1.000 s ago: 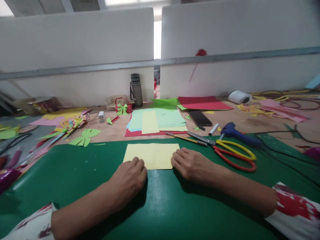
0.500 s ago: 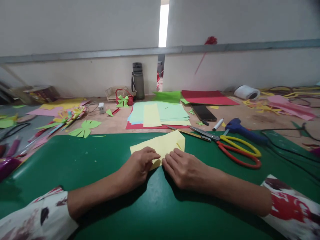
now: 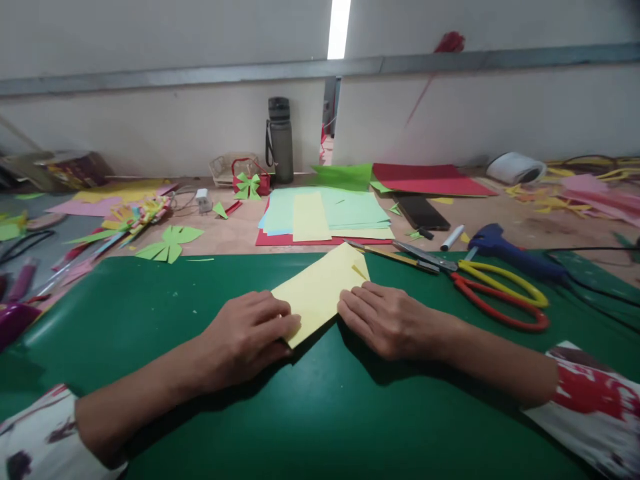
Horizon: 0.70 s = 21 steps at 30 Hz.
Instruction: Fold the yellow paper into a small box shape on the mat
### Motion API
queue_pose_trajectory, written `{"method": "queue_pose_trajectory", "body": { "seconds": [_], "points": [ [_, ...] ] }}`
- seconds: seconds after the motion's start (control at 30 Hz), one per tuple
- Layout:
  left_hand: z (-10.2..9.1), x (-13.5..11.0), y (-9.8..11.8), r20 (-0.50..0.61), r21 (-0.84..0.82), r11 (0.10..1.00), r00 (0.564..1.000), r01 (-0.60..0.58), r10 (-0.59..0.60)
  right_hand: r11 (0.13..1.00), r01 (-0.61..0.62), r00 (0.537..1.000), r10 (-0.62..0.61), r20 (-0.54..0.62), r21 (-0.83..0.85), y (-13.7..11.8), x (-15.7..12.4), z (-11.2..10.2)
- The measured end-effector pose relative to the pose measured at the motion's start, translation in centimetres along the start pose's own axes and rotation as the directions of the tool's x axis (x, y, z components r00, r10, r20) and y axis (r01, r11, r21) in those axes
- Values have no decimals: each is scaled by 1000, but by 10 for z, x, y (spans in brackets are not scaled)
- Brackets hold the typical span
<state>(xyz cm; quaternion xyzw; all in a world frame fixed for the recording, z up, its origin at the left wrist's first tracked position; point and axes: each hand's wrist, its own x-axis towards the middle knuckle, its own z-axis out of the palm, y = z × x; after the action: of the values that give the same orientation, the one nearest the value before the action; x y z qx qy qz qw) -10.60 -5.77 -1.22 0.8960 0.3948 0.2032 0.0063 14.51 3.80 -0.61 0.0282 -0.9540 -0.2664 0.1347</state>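
Across the green mat [image 3: 320,420], the left hand [image 3: 245,337] angles inward, pinching the paper's [image 3: 323,290] near end; the right hand [image 3: 387,320], fingers curled, touches its edge, grip unclear.

A pale yellow, oblong sheet of paper [image 3: 320,293] is lying aslant on the green-covered counter [image 3: 320,413], its long sides running from near left to far right. Far corner is pointing away from the viewer. Near the right end a small, darker yellow patch [image 3: 359,271] is showing; flap or slit, unclear. Left end is partly hidden.
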Motion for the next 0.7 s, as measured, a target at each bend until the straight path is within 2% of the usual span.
{"method": "queue_pose_trajectory", "body": {
  "seconds": [0.13,0.27,0.4,0.5,0.7],
  "points": [
    [4,4,12,99,108,988,990,-112,102,994,-17,1000,15,22,109,0,-1,2],
    [-1,6,24,177,159,975,976,-156,127,946,-161,986,144,80,283,-8,4,-2],
    [-4,6,34,147,198,963,976,-185,157,784,-343,938,314,147,517,-23,7,-6],
    [-2,6,40,141,226,955,976,-194,165,676,-453,888,399,228,581,-32,9,-7],
    [1,7,42,120,129,983,986,-134,119,513,-505,839,479,257,694,-39,12,-9]
  ]
}}
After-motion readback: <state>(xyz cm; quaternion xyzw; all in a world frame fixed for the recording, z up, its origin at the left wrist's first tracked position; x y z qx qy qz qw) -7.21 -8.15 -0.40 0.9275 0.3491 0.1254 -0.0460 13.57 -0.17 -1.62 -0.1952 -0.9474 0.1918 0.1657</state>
